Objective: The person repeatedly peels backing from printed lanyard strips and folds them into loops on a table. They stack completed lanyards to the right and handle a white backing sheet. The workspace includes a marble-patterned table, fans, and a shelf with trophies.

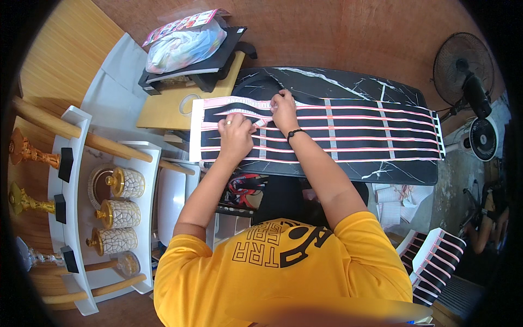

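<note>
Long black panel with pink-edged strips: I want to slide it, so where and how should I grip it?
Probably pinch its flat white left end band, coming from the left: it spans the black panel crosswise, clear of left hand and right hand.

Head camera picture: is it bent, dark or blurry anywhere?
Head view: black corners frame it; the far edge of the table looks bowed; an orange-brown shape at the bottom is badly blurred; the left hand and right hand look fairly clear.
</note>
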